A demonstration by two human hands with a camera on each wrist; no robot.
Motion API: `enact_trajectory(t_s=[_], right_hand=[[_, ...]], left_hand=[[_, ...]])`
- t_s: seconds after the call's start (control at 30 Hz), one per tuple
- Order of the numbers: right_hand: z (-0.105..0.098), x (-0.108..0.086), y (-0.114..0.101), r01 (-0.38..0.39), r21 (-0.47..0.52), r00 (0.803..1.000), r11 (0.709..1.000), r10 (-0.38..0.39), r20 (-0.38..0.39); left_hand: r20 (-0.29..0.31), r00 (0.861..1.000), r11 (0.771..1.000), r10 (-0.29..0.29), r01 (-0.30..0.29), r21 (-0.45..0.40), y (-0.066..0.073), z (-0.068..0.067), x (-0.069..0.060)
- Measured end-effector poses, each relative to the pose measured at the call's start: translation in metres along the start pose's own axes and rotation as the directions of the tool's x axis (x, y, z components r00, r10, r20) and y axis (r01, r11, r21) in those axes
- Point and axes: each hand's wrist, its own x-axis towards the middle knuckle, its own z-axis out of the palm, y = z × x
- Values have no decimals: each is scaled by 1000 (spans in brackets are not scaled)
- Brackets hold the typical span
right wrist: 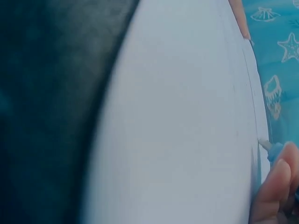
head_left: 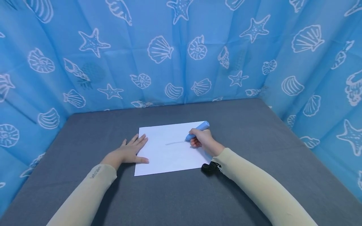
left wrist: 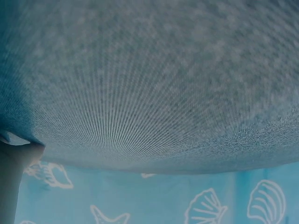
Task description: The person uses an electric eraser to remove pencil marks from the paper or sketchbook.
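Note:
A white sheet of paper lies on the grey table. The left hand rests flat with spread fingers over the sheet's left edge. In the right hand is a thick blue pen, gripped near its tip, which meets the paper at the right end of a thin line. The right wrist view shows the pen's tip at the paper, beside the right hand's fingertips. Only a dark part of the left hand appears at the left wrist view's edge.
Grey cloth covers the table. A blue curtain with white shells and starfish hangs behind it and along both sides. A small black device sits under the right wrist, by the paper's lower right corner.

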Motion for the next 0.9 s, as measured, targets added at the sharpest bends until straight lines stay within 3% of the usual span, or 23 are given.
enact_trajectory(t_s=[0.9], right_hand=[[1, -2, 0, -7, -1, 1000, 1000, 7, -8]], left_hand=[[-8, 1000, 1000, 11, -11, 1, 1, 0, 2]])
